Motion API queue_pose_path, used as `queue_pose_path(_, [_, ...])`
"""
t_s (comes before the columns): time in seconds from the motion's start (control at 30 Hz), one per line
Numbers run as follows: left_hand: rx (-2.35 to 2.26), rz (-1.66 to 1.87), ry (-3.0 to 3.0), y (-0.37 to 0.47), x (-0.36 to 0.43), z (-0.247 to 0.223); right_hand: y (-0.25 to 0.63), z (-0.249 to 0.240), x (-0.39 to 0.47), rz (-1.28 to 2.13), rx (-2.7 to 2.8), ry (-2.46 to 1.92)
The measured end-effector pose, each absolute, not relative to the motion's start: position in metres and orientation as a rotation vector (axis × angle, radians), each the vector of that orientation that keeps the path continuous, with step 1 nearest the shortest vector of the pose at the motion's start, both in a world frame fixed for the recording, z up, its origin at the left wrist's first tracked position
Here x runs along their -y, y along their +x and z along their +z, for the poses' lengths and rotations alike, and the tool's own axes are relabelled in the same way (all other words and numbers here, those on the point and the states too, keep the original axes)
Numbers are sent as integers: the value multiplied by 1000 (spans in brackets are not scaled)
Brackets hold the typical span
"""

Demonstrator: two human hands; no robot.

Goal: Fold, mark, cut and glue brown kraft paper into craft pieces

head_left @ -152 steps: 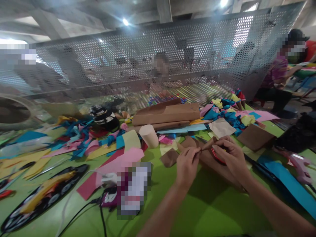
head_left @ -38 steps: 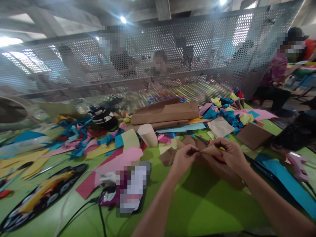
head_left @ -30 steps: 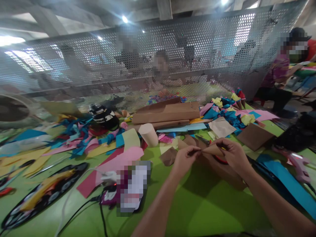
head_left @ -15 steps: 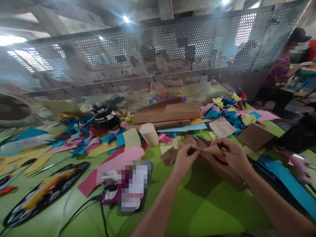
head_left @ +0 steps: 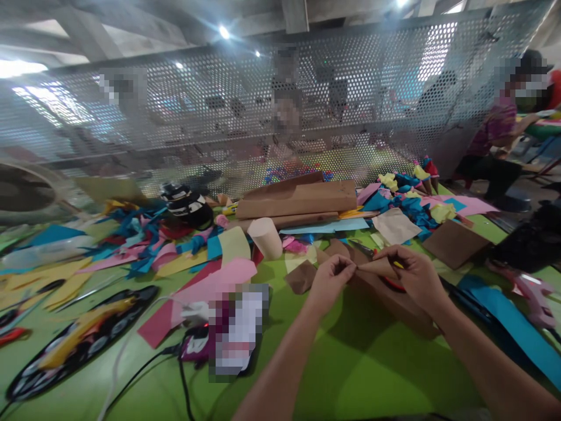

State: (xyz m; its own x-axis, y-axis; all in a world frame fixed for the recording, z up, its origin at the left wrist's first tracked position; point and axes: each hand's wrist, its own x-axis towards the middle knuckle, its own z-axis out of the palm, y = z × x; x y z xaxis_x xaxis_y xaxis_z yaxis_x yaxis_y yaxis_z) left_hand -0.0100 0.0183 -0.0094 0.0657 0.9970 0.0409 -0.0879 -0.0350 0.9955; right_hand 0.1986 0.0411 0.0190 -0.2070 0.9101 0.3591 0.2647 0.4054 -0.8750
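Between my two hands is a small brown paper cone, its narrow tip pointing left. My left hand pinches that tip with thumb and forefinger. At the wide end, my right hand is closed round the cone, its fingers partly hiding it. Below the hands lies a larger brown paper sheet, with a bit of something red and black on it near my right hand. A small brown paper piece lies just left of my left hand.
A pink hot glue gun and a blue paper strip lie at the right. Left are a phone, cables, and a black tray. Behind stand a paper roll, folded brown paper and coloured scraps. A perforated metal screen closes the back.
Almost nothing differs. Both hands stay on the paper cone in the same place, with only a slight shift of the right fingers.
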Motion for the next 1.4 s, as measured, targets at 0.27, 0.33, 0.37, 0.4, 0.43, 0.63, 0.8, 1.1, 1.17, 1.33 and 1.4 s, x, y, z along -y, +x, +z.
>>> queue_pose_path(0.27, [-1027, 1169, 1069, -8, -15, -6, 196, 21, -37, 827, 1684, -1047])
queue_pose_path(0.33, [-1008, 1135, 1028, -8, -14, -5, 195, 21, -35, 813, 1681, -1016])
queue_pose_path(0.37, [-994, 1130, 1000, -7, -13, -4, 195, 21, -34, 808, 1690, -999])
queue_pose_path(0.4, [-979, 1132, 974, -7, -13, -4, 195, 21, -33, 803, 1703, -983])
queue_pose_path(0.43, [-963, 1136, 950, -7, -12, -3, 195, 21, -32, 802, 1720, -969])
queue_pose_path(0.63, [-945, 1161, 922, -7, -13, -5, 196, 18, -29, 835, 1727, -947])
queue_pose_path(0.8, [-1121, 1190, 1355, -10, -10, 2, 197, 18, -34, 875, 1675, -1073])
queue_pose_path(1.1, [-1263, 1006, 2204, 9, 1, -5, 177, 27, -17, 921, 1589, -1066])
queue_pose_path(1.17, [-1284, 1049, 2243, 16, 2, -13, 174, 24, -14, 977, 1556, -1048])
queue_pose_path(1.33, [-1275, 1091, 2213, 19, 3, -21, 173, 13, -18, 1124, 1483, -1028])
queue_pose_path(1.4, [-1240, 1085, 2149, 15, 3, -19, 174, 13, -18, 1164, 1471, -1012])
